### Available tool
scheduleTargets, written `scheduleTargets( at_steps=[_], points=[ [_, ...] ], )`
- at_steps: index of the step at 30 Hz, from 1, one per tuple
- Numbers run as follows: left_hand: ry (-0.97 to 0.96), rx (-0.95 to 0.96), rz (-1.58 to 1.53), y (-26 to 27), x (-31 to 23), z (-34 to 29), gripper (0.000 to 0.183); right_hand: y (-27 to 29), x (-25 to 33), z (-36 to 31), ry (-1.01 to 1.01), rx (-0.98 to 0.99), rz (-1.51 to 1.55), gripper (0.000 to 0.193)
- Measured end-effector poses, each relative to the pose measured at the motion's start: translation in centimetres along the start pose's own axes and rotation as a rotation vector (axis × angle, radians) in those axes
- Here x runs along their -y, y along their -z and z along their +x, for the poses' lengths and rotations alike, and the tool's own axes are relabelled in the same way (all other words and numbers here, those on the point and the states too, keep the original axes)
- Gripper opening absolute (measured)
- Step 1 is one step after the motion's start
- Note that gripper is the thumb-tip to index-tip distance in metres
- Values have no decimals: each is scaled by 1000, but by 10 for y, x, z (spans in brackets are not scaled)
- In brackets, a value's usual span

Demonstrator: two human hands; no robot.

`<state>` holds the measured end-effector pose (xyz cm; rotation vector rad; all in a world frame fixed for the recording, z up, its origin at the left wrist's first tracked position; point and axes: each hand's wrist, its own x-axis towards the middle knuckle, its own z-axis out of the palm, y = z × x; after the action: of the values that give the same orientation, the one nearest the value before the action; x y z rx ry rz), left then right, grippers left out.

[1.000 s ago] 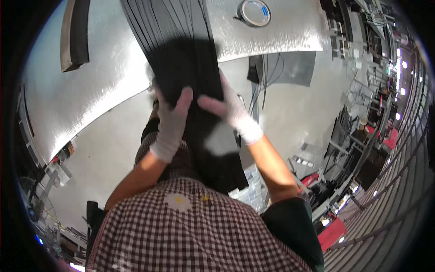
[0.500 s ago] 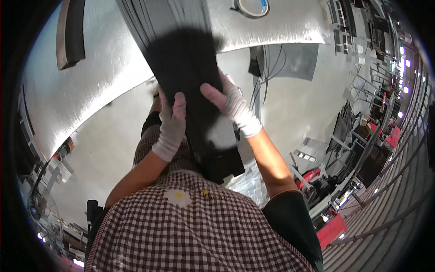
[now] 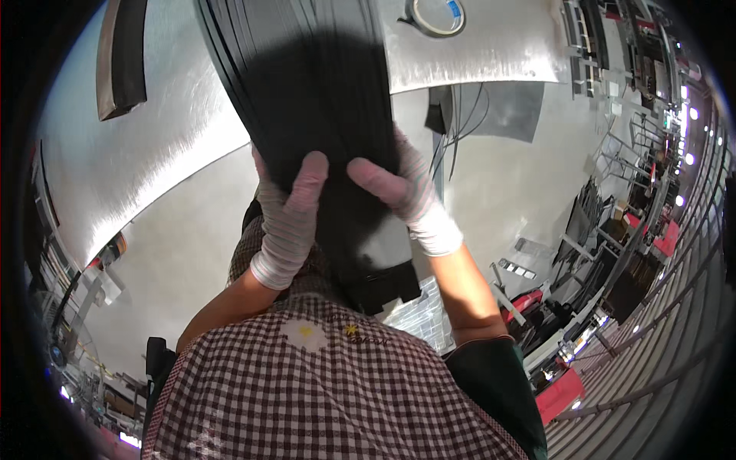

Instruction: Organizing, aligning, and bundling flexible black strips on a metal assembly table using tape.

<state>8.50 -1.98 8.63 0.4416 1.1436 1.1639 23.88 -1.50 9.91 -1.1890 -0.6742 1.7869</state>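
Note:
A bundle of long, flat black strips [image 3: 322, 100] runs from the metal table [image 3: 172, 100] over its near edge toward my body. At the far end the strips are slightly fanned. My left hand [image 3: 291, 195], in a pale knitted glove with pink fingertips, clasps the left side, thumb on top. On the right side, my right hand [image 3: 402, 184], gloved the same way, grips the bundle with its thumb lying across the top. The other fingers of both hands are mostly hidden beneath or behind the strips.
A tape roll [image 3: 437, 15] lies on the table right of the bundle. A dark curved bar [image 3: 121, 61] rests at the far left. Thin black cables [image 3: 460, 126] hang beyond the near edge. Racks and frames [image 3: 613, 222] stand to the right.
The bundle has shifted a little to the right, and its far part looks wider and more spread. Both hands have moved slightly rightward with it, still gripping.

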Motion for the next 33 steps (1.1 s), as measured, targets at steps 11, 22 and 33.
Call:
scheduleTargets(
  at_steps=[11,22,33],
  points=[
    [75,57,169,32,37,16,77,21,-32,13,-20,12,-269,85],
    [-43,25,216,34,56,2,81,24,-20,-5,-107,-5,-537,89],
    [28,22,181,22,14,-5,75,15,-27,-12,69,-11,-460,75]
  ],
)
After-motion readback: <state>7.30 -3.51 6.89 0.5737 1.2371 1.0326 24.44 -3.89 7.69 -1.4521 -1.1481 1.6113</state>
